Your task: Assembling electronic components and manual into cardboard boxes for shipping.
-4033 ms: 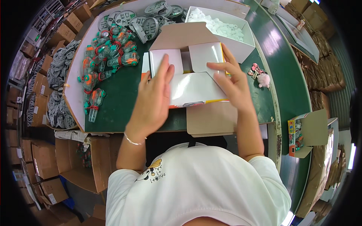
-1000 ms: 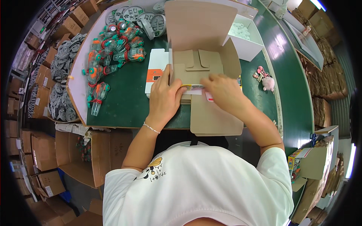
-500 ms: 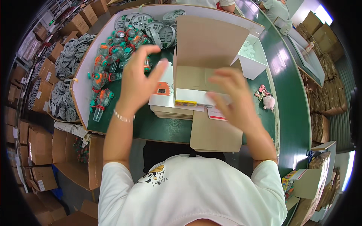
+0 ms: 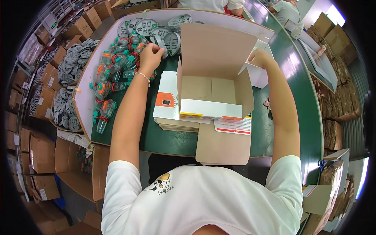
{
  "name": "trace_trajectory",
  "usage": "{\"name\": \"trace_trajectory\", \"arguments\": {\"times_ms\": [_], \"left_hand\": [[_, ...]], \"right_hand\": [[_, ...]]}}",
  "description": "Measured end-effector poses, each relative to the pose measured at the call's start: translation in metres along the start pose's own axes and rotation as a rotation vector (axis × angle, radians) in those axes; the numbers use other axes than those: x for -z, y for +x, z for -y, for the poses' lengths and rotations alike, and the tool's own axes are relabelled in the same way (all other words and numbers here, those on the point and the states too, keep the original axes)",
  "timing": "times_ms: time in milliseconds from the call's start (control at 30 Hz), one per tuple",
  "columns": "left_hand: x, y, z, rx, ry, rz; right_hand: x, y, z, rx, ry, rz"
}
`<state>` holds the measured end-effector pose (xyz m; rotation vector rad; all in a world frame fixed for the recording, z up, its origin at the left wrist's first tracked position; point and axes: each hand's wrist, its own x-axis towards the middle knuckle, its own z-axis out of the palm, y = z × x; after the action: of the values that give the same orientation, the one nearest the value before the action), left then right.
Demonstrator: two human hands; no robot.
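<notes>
My left hand [image 4: 151,58] is at the far left of the table, fingers curled in at the edge of a tilted grey round disc [image 4: 158,44]. Clear bottles [image 4: 102,91] with teal caps and orange parts lie heaped beside it. Over at the right, my right hand [image 4: 261,59] reaches into the white box [image 4: 258,76] with fingers bent down; the box wall partly hides the fingertips and whatever they hold. Between my arms an open carton [image 4: 211,107], white outside and brown inside, has its lid raised and shows a bare inside.
White-and-orange printed sheets [image 4: 166,100] lie stacked left of the carton. Brown card [image 4: 223,147] overhangs the near table edge, with a red-edged card [image 4: 235,127] on it. A low white wall [image 4: 84,94] rims the bottles. Cardboard boxes stand at the left; another person [image 4: 203,4] is across.
Both hands have moved apart from above the open carton: the left forward to the grey discs, the right out and forward into the white box. The red-edged card is more exposed.
</notes>
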<state>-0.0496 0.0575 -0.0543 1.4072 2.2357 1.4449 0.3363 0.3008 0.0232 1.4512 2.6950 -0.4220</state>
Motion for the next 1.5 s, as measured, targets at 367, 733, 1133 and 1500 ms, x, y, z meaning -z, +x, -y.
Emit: {"name": "trace_trajectory", "arguments": {"times_ms": [367, 733, 1133, 1500], "left_hand": [[0.060, -0.049, -0.074, 0.171, -1.019, 0.083], [0.106, -0.170, -0.137, -0.103, -1.222, 0.089], [0.064, -0.226, -0.176, -0.311, -0.967, 0.149], [0.065, -0.238, -0.172, -0.243, -0.913, 0.280]], "right_hand": [[-0.018, 0.020, -0.013, 0.181, 0.064, 0.004], [0.044, -0.059, 0.027, 0.187, 0.192, -0.637], [0.018, -0.243, 0.192, 0.949, 0.589, -0.548], [-0.021, -0.237, 0.184, 1.056, 0.657, -0.515]]}}
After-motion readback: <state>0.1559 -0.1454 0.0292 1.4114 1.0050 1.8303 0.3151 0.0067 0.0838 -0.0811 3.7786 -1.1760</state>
